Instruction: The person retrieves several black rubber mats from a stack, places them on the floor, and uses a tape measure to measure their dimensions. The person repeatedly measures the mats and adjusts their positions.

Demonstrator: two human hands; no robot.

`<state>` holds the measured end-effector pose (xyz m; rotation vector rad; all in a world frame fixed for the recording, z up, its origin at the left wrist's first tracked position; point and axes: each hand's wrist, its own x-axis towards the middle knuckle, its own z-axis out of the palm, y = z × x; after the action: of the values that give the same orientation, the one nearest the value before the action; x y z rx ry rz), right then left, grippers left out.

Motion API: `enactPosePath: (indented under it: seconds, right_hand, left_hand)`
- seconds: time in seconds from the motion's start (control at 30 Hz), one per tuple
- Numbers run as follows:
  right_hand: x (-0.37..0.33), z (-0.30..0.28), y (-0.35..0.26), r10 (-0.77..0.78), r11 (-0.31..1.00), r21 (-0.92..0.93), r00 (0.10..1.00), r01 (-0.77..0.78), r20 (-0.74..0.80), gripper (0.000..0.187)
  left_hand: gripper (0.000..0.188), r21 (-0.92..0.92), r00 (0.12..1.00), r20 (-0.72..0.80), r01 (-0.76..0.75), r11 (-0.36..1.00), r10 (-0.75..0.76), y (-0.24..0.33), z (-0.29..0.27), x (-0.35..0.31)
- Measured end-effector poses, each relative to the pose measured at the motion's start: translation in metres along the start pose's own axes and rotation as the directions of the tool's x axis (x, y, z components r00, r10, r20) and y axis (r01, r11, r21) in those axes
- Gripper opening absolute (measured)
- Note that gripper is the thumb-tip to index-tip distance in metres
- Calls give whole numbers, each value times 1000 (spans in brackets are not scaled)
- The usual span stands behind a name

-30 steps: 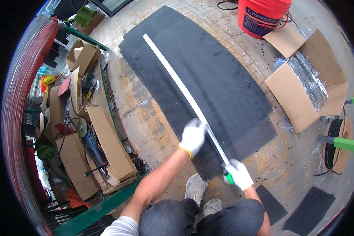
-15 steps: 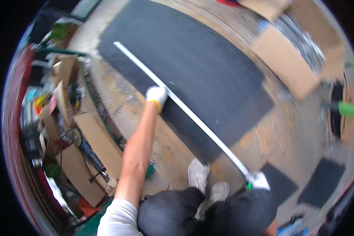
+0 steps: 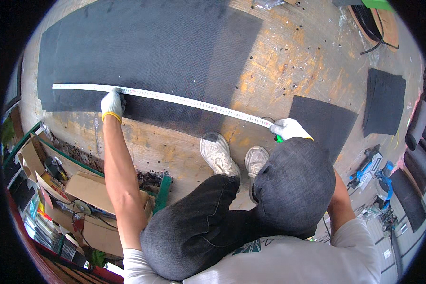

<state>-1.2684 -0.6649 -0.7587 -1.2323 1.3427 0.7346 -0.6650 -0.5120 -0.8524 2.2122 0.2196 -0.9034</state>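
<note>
A long white tape measure blade stretches across a large black mat on the floor, close to the mat's near edge. My left hand, in a white glove with a yellow cuff, is closed on the blade toward its left end. The blade's right end runs past the mat into my right hand, also white-gloved and closed. A bit of green tape measure case shows beneath that hand; my knee hides part of it.
Smaller black mat pieces lie to the right. Cardboard boxes and tools crowd the lower left, beside a green metal frame. Blue-handled tools and dark rolls are at the right. My shoes stand at the mat's near edge.
The view has turned, so the tape runs nearly level across the picture instead of diagonally. Both hands keep hold of it. The open carton at the upper right has left the view.
</note>
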Motion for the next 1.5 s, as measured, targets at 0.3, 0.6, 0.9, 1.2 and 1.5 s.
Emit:
enactPosePath:
  seconds: [0.3, 0.6, 0.9, 1.2, 1.5]
  right_hand:
    - [2, 2, -2, -87, 990, -117, 996, 84, -19, 47]
    - [3, 29, -136, -623, 782, 302, 698, 546, 352, 72]
    - [59, 20, -142, -244, 968, -54, 873, 244, -422, 63]
    - [-38, -1, -228, -519, 810, 24, 735, 586, -435, 44]
    - [-358, -50, -265, -742, 590, -475, 205, 653, -638, 30]
  left_hand:
    - [28, -29, 1000, -19, 5, 1000, -6, 7, 2, -15]
    - [19, -667, 856, 426, 79, 741, 292, -3, 61, -207]
    - [16, -689, 728, 617, 316, 653, 299, -26, 26, -262]
    - [13, -733, 912, 399, 254, 631, 97, 33, -70, -360]
    - [19, -771, 925, 379, 331, 545, -26, 118, -154, -497]
